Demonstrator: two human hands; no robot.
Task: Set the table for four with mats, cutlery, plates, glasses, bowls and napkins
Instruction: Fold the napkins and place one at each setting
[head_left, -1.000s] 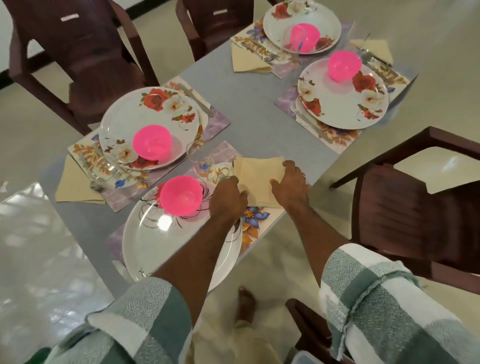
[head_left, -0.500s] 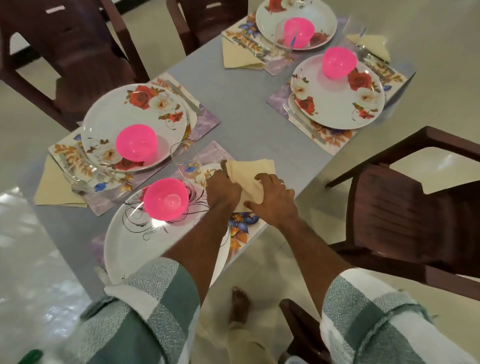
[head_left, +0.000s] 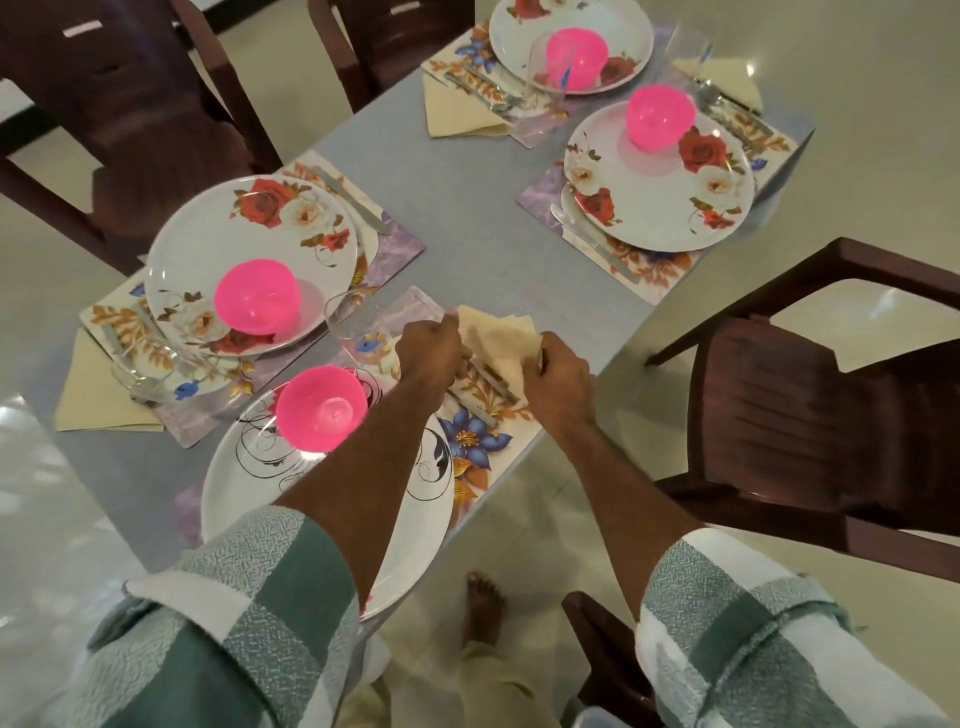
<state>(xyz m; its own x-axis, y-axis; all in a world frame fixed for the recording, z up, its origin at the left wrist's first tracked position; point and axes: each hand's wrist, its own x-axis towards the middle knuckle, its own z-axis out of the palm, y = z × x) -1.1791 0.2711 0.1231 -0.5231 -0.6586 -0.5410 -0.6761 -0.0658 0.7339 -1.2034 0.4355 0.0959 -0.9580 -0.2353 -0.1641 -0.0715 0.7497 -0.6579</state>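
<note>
A pale yellow napkin is lifted over the near place mat. My left hand pinches its left side and my right hand grips its right side. Under the napkin lies cutlery on the mat. The near white plate carries a pink bowl, and my left forearm hides part of the plate. A clear glass stands just left of my left hand.
Three other settings lie on the grey table, each with a floral plate, pink bowl, glass, cutlery and folded napkin. Dark wooden chairs stand around the table. A bare foot is on the floor below.
The napkin lay flat under both hands. Now both hands have gathered it up and lifted it, uncovering cutlery on the mat.
</note>
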